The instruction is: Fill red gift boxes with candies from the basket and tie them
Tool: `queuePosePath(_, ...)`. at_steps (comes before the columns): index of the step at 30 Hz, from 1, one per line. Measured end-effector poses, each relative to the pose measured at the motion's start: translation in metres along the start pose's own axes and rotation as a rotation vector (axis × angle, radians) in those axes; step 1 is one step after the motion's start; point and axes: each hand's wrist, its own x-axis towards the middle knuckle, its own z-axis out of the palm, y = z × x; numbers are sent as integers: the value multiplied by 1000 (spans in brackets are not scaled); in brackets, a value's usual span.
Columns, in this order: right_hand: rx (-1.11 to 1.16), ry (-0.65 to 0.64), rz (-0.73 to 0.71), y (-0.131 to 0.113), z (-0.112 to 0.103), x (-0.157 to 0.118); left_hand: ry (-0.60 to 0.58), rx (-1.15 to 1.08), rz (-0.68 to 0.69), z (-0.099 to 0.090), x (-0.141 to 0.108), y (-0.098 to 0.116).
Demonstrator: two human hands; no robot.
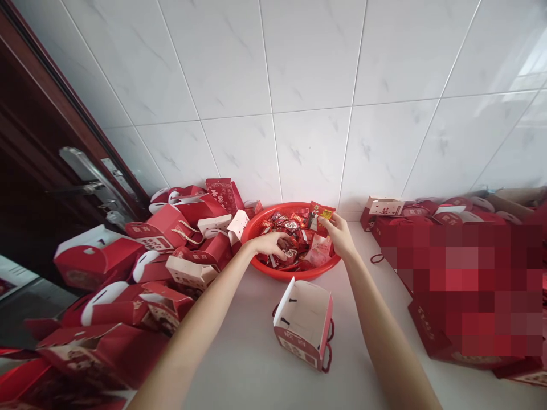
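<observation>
A red plastic basket (pixel 290 275) holds many small wrapped sweets (pixel 290 225), mostly in red and brown wrappers. My left hand (pixel 270 245) reaches into it from the left, thumb and fingers apart and curved over the sweets, touching them. At the basket's right rim, my right hand (pixel 341 234) pinches a red packet (pixel 320 215) with yellow print, raised above the sweets. A pinkish see-through packet (pixel 318 250) lies in the basket below that hand. In front of the basket stands an open gift box (pixel 302 319), red and white with dark red cord handles; its visible inside shows no sweets.
Many red gift boxes (pixel 113 347) are heaped on the left, several with flaps up. More red boxes (pixel 448 213) stand on the right, partly blurred out. A tiled wall (pixel 311 154) rises behind, with a dark door (pixel 38 131) at far left.
</observation>
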Motion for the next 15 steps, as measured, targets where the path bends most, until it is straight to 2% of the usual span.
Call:
queuePosePath(3, 7, 14, -13, 0, 0, 0, -133, 51, -53, -4, 4, 6)
queuePosePath(8, -10, 9, -16, 0, 0, 1, -169, 150, -100, 4, 19, 13)
queuePosePath(12, -18, 22, -23, 0, 0, 0, -124, 109, -103, 10, 28, 16)
queuePosePath(15, -21, 14, -19, -2, -1, -1, 7, -21, -74, 4, 32, 18)
